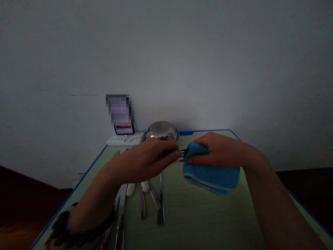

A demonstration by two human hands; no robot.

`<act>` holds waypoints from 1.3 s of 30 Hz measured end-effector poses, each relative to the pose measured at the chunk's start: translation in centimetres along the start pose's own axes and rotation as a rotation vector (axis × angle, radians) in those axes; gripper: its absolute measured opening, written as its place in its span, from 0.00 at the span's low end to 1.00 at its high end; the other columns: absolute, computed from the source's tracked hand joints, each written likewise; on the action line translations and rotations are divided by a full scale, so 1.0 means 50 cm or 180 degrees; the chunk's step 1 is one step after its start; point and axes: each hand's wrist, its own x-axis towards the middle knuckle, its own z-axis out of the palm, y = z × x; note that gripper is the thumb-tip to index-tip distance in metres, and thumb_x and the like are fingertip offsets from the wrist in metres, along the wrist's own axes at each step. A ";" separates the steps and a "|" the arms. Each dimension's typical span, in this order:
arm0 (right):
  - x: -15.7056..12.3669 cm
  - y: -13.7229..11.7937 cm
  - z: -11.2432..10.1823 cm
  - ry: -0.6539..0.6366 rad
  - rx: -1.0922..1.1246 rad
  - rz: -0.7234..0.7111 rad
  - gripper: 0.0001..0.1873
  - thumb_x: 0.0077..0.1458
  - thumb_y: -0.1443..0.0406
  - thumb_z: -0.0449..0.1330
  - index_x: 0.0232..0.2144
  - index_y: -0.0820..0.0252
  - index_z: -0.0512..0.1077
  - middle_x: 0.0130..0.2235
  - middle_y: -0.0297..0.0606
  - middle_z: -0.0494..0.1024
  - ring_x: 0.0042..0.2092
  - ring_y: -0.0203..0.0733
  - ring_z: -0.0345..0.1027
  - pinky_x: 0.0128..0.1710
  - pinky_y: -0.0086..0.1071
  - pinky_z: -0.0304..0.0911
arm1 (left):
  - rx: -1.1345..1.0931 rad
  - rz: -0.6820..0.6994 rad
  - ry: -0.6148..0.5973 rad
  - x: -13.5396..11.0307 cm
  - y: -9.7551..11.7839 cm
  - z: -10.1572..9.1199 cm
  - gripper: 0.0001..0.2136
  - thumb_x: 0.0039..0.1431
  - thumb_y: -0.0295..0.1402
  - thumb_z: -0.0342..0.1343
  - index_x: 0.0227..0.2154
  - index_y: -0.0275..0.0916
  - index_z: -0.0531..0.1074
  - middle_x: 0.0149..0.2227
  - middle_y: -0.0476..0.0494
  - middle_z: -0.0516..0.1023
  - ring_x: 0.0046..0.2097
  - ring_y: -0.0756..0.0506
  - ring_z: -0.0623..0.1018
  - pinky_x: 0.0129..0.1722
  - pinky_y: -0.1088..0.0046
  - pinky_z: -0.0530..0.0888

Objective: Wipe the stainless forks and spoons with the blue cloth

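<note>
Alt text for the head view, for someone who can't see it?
The right hand holds a blue cloth around part of a fork, while the left hand pinches its tines. More cutlery lies on the green table; behind, a metal bowl and a propped phone.

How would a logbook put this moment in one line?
left hand: at fork tines | right hand: gripping blue cloth | table: more cutlery

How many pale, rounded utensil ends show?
2: the left pale end and the right pale end, side by side below the left hand, which may hide more.
</note>
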 end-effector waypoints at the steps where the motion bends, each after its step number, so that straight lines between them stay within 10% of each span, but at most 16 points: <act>1: 0.000 -0.001 0.000 -0.0027 0.0023 0.0008 0.15 0.50 0.54 0.55 0.27 0.60 0.72 0.26 0.32 0.74 0.26 0.32 0.66 0.24 0.24 0.56 | -0.0023 0.0014 -0.0026 0.001 0.001 0.001 0.13 0.63 0.36 0.41 0.29 0.37 0.66 0.23 0.53 0.64 0.25 0.53 0.65 0.27 0.76 0.59; 39: -0.003 0.000 -0.002 -0.0178 0.0343 -0.0172 0.16 0.53 0.53 0.53 0.32 0.59 0.71 0.31 0.33 0.75 0.30 0.35 0.67 0.30 0.27 0.59 | 0.0211 -0.0286 0.0144 -0.003 -0.029 -0.016 0.14 0.61 0.37 0.43 0.28 0.37 0.70 0.19 0.54 0.66 0.21 0.54 0.65 0.23 0.79 0.59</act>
